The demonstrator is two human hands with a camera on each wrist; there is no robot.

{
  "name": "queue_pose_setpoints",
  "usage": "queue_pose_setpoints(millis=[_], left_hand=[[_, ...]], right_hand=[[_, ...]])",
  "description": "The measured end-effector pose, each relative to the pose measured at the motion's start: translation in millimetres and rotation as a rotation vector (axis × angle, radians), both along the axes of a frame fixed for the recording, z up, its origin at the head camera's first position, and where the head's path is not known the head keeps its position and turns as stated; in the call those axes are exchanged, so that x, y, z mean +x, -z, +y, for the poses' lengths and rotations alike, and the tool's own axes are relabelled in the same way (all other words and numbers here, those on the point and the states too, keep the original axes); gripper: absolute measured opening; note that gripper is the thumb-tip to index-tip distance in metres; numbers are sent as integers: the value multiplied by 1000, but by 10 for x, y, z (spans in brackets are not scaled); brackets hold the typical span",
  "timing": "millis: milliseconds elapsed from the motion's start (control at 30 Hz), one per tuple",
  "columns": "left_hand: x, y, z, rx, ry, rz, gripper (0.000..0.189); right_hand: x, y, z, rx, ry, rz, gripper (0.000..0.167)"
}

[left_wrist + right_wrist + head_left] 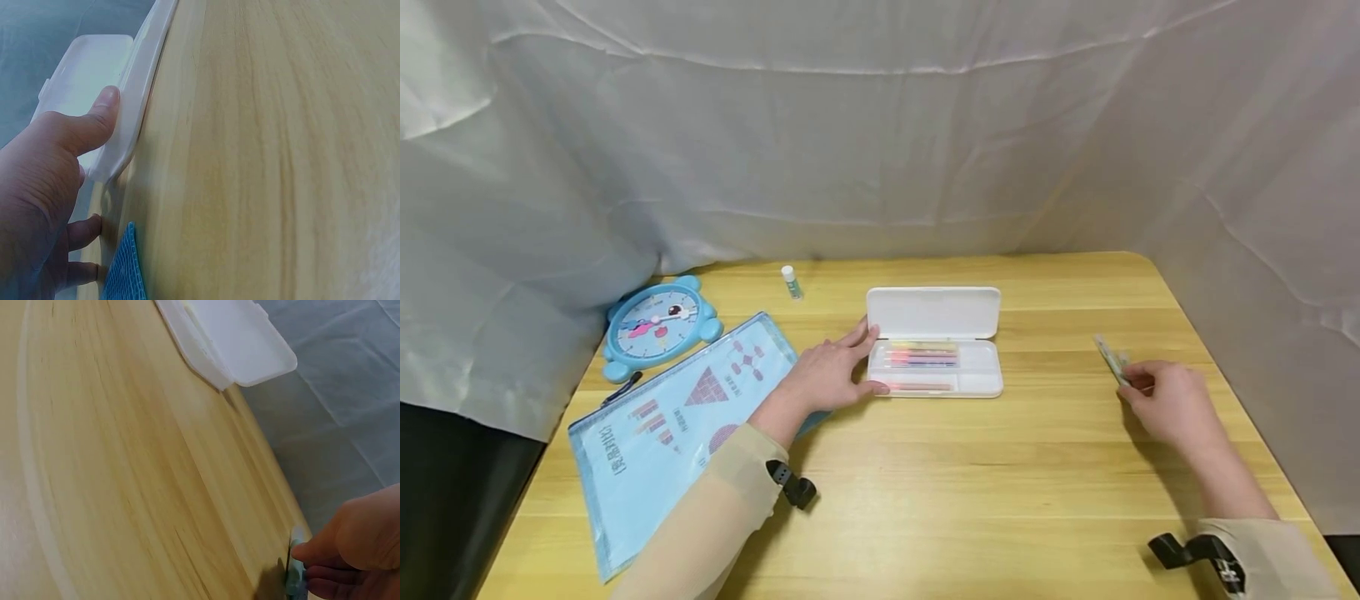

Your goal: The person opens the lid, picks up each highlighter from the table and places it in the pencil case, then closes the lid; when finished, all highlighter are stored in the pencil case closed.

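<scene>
A white pencil case (988, 382) lies with its lid (933, 312) raised; several coloured pens (922, 356) sit in its compartments. At its left end is my left hand (823, 375), fingers spread, thumb at the front corner and index finger beside the lid. The left wrist view shows that thumb (106, 115) extended against the case's front wall (129, 119). Off to the right, my right hand (1172, 404) pinches a slim pale green pen (1108, 360) between thumb and fingers. Close over the tabletop in the right wrist view, the pen (295, 569) is partly hidden by the fingers.
Left of the case lies a blue zip document pouch (662, 467), partly under my left forearm. A blue toy clock (658, 325) sits behind the pouch. Farther back stands a small glue stick (792, 282). Grey cloth (880, 150) hangs behind the wooden table (985, 517).
</scene>
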State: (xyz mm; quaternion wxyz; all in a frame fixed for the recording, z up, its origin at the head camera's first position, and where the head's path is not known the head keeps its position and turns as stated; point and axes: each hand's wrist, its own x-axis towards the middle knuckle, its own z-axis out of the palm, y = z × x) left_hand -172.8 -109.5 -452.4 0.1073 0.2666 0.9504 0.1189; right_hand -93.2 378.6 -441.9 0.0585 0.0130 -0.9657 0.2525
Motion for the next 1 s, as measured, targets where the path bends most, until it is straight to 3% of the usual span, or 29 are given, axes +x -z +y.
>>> queue_pose_setpoints(millis=[600, 767, 1000], left_hand=[[-4, -12, 7, 8, -1, -17, 101], [-4, -4, 10, 1, -3, -17, 100], [-2, -7, 4, -4, -4, -10, 100]], right_hand=[[-58, 38, -118, -7, -17, -21, 18], [-83, -72, -169, -40, -38, 10, 16], [-130, -346, -366, -69, -97, 77, 19]])
